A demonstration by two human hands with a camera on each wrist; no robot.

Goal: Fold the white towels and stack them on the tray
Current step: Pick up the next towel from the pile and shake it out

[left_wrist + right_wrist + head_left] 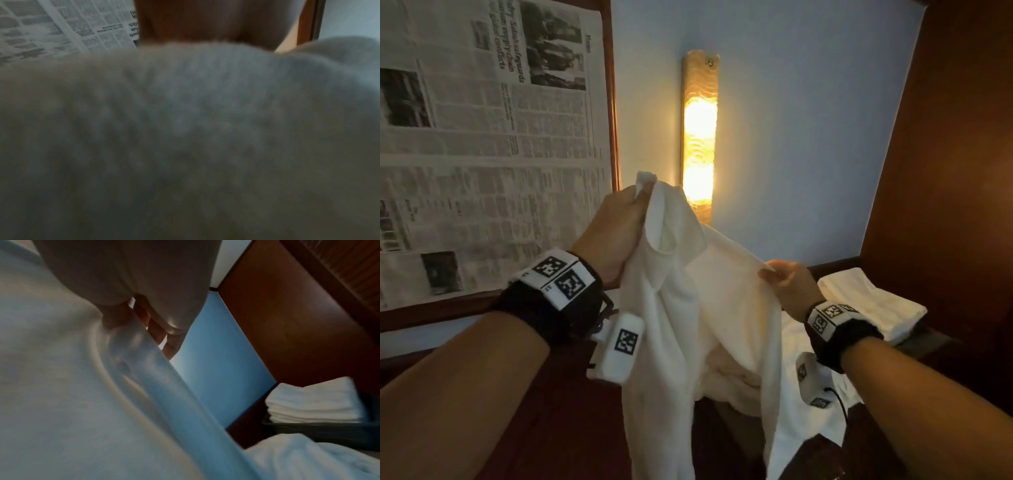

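left hand (616, 229) pinches top corner of white towel (688, 308), held up and hanging | right hand (787, 284) pinches its edge lower down | loose towels (801, 404) heaped below | folded towels (312, 404) stacked in dark tray (316, 430), far right | lit wall lamp (698, 137) behind
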